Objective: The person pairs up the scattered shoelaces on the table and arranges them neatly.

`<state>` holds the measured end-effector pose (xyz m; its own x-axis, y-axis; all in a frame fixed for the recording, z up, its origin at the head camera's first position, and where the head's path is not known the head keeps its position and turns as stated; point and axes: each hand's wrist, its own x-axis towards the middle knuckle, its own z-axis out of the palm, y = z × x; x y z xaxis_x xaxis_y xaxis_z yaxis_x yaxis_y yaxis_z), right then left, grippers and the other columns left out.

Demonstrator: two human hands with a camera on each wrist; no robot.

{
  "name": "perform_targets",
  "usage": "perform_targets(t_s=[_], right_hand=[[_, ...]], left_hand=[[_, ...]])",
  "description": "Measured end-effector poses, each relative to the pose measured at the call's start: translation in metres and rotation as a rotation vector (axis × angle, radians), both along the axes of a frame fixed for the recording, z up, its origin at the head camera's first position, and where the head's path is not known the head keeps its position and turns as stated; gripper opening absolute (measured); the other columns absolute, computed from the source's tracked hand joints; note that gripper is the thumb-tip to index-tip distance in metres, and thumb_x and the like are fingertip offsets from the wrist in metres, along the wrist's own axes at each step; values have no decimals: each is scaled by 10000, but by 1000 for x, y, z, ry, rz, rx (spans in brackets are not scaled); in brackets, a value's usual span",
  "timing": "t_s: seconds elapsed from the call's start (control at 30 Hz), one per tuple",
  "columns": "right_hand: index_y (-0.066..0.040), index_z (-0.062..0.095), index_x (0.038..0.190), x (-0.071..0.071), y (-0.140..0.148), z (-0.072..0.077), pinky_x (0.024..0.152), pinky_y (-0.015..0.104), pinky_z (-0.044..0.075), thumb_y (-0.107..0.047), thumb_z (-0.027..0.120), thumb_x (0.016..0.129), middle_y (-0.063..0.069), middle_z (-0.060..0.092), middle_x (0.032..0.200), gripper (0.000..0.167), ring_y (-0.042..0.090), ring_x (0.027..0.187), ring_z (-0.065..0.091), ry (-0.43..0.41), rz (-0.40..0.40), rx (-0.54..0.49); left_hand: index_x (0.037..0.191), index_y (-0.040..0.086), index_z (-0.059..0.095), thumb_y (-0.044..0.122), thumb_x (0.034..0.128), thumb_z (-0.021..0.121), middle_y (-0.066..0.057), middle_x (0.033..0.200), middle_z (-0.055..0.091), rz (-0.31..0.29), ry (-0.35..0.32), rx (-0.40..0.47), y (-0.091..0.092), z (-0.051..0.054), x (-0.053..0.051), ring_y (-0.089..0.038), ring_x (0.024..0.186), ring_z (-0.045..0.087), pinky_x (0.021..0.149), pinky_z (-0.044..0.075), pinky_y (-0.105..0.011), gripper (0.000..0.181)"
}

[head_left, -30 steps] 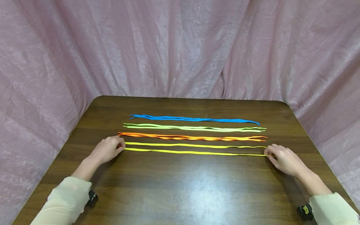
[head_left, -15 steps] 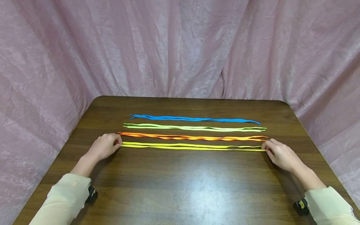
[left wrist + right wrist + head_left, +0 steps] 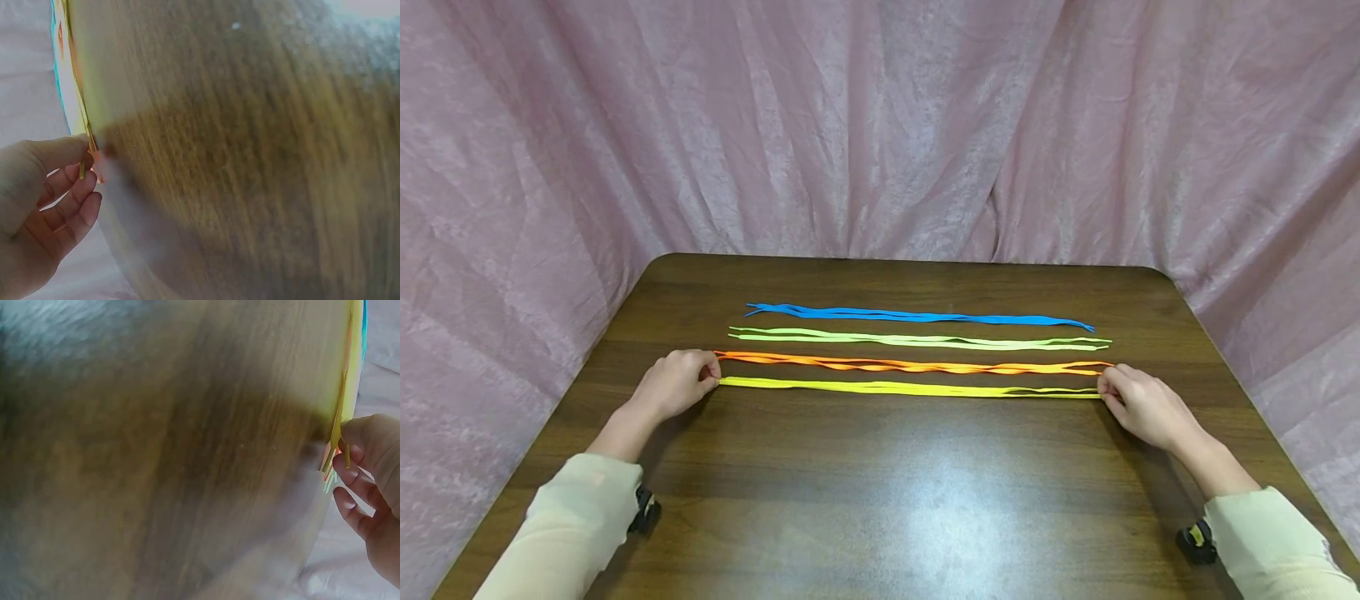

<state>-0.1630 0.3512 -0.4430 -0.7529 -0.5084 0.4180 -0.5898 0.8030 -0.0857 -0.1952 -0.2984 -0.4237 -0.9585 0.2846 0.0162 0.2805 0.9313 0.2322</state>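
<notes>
A pair of yellow shoelaces [image 3: 865, 387] is stretched across the table, closest to the person of all the laces. My left hand [image 3: 676, 385] pinches their left end between thumb and index finger; in the left wrist view a short lace tip [image 3: 82, 170] pokes out below the pinch. At the opposite end my right hand [image 3: 1150, 410] pinches the laces, and the right wrist view shows a tip [image 3: 347, 457] sticking out past the fingers. The two yellow strands lie together on the left and part slightly near the right hand.
Behind the yellow pair lie orange laces [image 3: 910, 367], then light green laces [image 3: 910, 340], then blue laces [image 3: 895, 316], all roughly parallel. The brown wooden table [image 3: 820, 483] reaches back to a pink curtain [image 3: 880, 133].
The front yellow strand has moved away from the person, up against the other yellow strand. Both hands have shifted slightly farther back and left, still pinching the ends.
</notes>
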Motion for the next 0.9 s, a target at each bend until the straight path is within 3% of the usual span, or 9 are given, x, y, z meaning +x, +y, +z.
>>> perform_targets(t_s=[0.43,0.9], right_hand=[[-162,482,688,-3,-3,-1,475,231,265,32,702,630,-91,387,642,299,78,570,363,2,-22,42],[-139,537,751,-3,-2,-3,481,276,312,14,736,625,-59,452,684,281,126,601,441,-25,-42,70]], left_hand=[[722,151,603,97,780,656,36,675,552,11,-14,1,0,-3,-2,-159,615,504,555,412,-349,96],[757,161,617,116,760,691,42,710,573,24,-6,5,1,-3,0,-138,627,527,523,394,-329,87]])
